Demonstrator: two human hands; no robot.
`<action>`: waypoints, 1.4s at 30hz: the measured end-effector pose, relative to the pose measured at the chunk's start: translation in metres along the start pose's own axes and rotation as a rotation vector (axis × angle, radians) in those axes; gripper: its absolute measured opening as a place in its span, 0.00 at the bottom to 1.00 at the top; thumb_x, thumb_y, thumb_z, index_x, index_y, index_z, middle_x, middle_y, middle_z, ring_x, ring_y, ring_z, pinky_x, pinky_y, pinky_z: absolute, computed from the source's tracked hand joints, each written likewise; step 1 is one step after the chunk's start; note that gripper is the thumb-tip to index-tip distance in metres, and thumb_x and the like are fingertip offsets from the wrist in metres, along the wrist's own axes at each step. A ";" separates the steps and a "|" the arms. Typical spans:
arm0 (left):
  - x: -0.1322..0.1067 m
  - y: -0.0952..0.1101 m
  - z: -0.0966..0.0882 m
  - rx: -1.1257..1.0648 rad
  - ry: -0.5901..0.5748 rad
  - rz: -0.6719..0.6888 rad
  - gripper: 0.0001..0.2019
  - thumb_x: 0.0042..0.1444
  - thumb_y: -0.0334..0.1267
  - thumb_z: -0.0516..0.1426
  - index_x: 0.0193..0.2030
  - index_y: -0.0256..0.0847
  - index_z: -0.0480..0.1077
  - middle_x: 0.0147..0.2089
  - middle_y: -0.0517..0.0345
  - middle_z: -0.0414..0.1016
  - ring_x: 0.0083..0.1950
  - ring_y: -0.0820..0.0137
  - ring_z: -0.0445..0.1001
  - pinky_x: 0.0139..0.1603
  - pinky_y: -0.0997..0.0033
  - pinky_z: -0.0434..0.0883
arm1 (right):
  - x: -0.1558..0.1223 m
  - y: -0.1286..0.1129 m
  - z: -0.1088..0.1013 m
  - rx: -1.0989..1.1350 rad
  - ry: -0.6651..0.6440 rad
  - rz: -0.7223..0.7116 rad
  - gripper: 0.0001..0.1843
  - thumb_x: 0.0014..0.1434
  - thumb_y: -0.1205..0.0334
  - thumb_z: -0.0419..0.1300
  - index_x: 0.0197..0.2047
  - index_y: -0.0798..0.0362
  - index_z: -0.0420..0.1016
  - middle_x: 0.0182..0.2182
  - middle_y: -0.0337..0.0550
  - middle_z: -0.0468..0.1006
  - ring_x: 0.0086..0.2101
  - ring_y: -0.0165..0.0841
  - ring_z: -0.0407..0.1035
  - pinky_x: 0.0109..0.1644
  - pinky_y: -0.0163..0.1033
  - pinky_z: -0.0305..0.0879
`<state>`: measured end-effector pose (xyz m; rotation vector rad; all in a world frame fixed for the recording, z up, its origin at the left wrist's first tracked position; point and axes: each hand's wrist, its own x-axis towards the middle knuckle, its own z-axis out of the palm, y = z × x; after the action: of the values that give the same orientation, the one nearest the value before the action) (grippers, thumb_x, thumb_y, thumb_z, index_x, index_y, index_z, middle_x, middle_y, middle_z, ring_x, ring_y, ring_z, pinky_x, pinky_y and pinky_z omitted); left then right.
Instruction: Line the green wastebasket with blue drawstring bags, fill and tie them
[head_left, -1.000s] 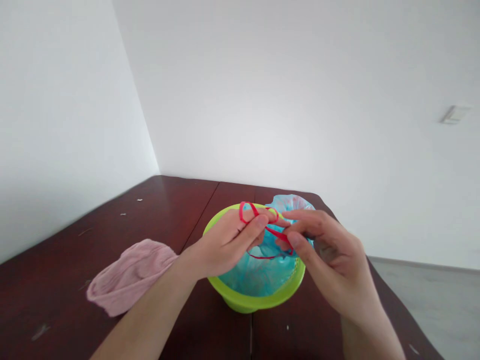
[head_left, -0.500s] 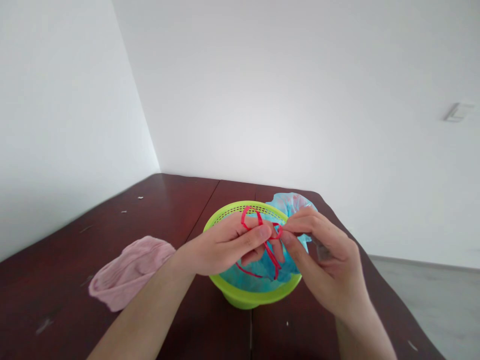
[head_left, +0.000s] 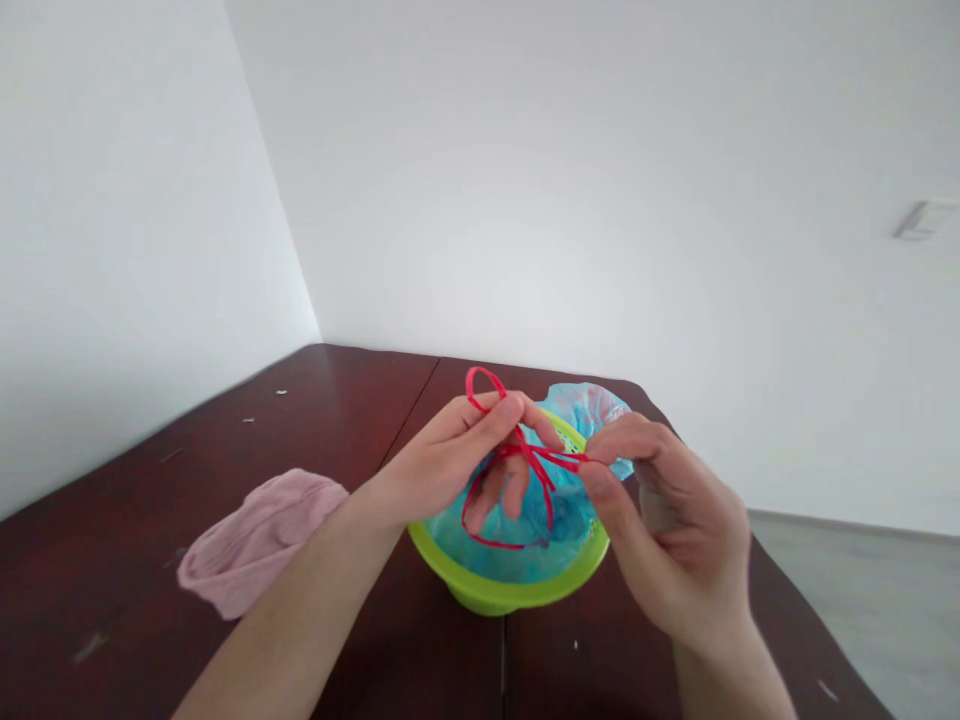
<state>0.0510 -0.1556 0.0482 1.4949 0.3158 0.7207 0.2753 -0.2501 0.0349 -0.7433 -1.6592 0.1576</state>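
Biggest of all, two plain white walls (head_left: 540,160), meeting in a vertical corner left of centre and filling the upper half of the view. Low at the right, beyond the table's edge, a strip of pale grey floor (head_left: 862,590). Below the walls, a dark reddish-brown wooden table (head_left: 330,400), pushed into the corner, glossy, with a straight seam running from the far edge toward the near one (passing under the basket). At the middle of the table, on that seam, a lime-green perforated basket (head_left: 510,595), round and upright. Left of it and well apart, a crumpled pink cloth (head_left: 255,540), flat on the wood. Inside the basket, a thin blue plastic liner (head_left: 525,525), one gathered part lapping over the far right rim. Above the basket, both bare hands raised clear of it: left hand (head_left: 442,462) with thumb and forefinger pressed together on a small upright loop of red ribbon (head_left: 553,457), other fingers loosely curled behind the strands; right hand (head_left: 675,540) pinching a taut strand of the same ribbon between thumb and forefinger, drawn out to the right. Between the hands, strands crossing; below, a longer loop hanging over the liner, contact with it impossible to tell. High on the right wall, a small pale plate (head_left: 926,218). Last, a few pale specks (head_left: 281,393) on the wood near the left wall.
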 end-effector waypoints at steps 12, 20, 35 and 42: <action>0.003 0.006 -0.003 -0.108 0.066 0.155 0.28 0.84 0.63 0.59 0.52 0.36 0.83 0.35 0.49 0.88 0.27 0.67 0.83 0.31 0.73 0.81 | 0.009 0.003 0.012 -0.111 -0.184 -0.016 0.08 0.75 0.70 0.71 0.48 0.46 0.87 0.40 0.39 0.83 0.38 0.32 0.77 0.42 0.40 0.75; -0.017 0.003 0.003 0.669 0.039 0.740 0.21 0.90 0.50 0.54 0.53 0.41 0.84 0.39 0.51 0.84 0.38 0.68 0.81 0.45 0.69 0.78 | -0.002 0.006 0.006 0.008 -0.192 0.047 0.26 0.82 0.61 0.63 0.79 0.40 0.74 0.71 0.51 0.81 0.70 0.49 0.75 0.77 0.60 0.74; -0.004 0.002 0.003 0.868 -0.025 0.886 0.27 0.91 0.48 0.51 0.88 0.46 0.69 0.85 0.44 0.75 0.85 0.58 0.75 0.92 0.50 0.65 | -0.002 0.016 0.005 0.347 -0.239 0.460 0.18 0.80 0.44 0.72 0.65 0.42 0.88 0.32 0.35 0.80 0.29 0.30 0.71 0.31 0.32 0.72; -0.005 0.002 0.010 0.782 -0.243 0.797 0.31 0.91 0.53 0.48 0.93 0.51 0.62 0.89 0.45 0.69 0.92 0.56 0.64 0.96 0.46 0.53 | 0.005 0.020 -0.002 0.606 -0.213 0.462 0.14 0.75 0.43 0.77 0.44 0.44 0.92 0.34 0.40 0.89 0.31 0.34 0.81 0.37 0.38 0.83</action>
<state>0.0526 -0.1663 0.0497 2.4801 -0.2507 1.0874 0.2841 -0.2324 0.0299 -0.6379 -1.4891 1.0480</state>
